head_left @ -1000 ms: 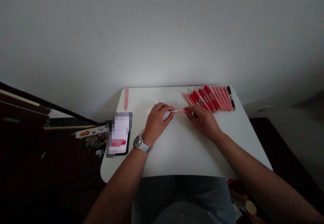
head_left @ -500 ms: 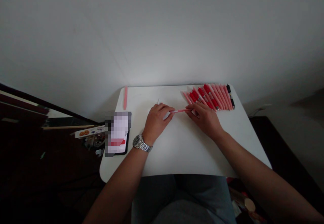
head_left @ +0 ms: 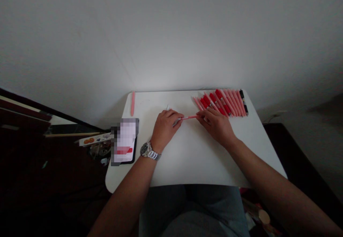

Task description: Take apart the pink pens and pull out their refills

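A slim pink pen [head_left: 192,117] lies level between my two hands, above the middle of the white table. My left hand [head_left: 166,125], with a metal watch at its wrist, pinches the pen's pale left end. My right hand [head_left: 216,124] closes thumb and fingers on the pink right end; the tip there is hidden. Just behind my left fingers a small whitish piece [head_left: 167,107] pokes up, too small to name. Beyond my right hand lies a row of several pink and red pens [head_left: 227,103], ending in a black pen [head_left: 244,102].
At the table's left side lies a phone [head_left: 125,140] with a blurred screen. Another pink pen [head_left: 133,103] rests alone near the back left corner. The white table [head_left: 193,158] has its back edge by a grey wall.
My left hand has shifted slightly to the left, and a little more of the pen's length shows between the hands. My right hand keeps its place.
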### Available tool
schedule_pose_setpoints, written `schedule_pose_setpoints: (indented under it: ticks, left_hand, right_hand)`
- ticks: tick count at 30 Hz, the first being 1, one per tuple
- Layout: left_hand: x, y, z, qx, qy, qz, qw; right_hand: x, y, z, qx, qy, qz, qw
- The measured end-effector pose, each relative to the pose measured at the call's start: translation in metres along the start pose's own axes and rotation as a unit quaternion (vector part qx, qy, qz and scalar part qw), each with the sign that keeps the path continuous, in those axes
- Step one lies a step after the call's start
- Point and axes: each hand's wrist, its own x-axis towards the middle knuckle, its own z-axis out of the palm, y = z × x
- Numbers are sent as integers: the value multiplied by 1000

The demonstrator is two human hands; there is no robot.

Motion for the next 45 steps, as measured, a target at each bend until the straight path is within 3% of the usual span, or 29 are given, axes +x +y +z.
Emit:
schedule_pose_setpoints:
  ticks: [30,45]
  left_hand:
    - [0,-1,1,23,-27,15,999]
    - [-1,1,-2,15,4,-9,1000]
  right_hand:
    - [0,1,-3,-15,-23,-9,1000]
    - [0,3,-5,-12,-37,-5,999]
